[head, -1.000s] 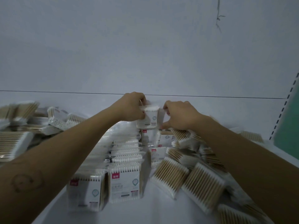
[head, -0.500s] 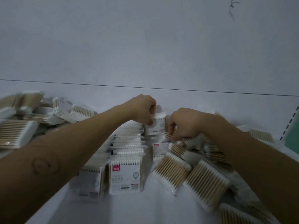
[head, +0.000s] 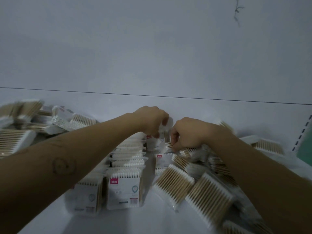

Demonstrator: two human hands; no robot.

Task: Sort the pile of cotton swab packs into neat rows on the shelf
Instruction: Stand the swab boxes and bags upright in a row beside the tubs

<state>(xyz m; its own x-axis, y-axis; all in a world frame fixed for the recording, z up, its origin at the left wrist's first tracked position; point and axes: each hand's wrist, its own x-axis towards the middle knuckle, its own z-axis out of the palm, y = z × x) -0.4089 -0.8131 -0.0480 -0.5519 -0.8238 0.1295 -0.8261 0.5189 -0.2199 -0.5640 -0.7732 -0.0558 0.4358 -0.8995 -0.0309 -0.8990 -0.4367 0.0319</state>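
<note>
At 12 o'clock on the shelf (head: 118,223), the left hand (head: 152,120) grips an upright cotton swab pack (head: 154,143) behind the standing rows (head: 124,190), while at 3 o'clock of it the right hand (head: 190,134) pinches a loose pack (head: 169,146) atop the pile (head: 207,195).

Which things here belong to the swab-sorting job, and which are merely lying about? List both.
Job: left hand holding upright pack; right hand pinching loose pack; standing rows; loose piles; shelf.
Merely there: back wall; green panel; dark wall mark.
</note>
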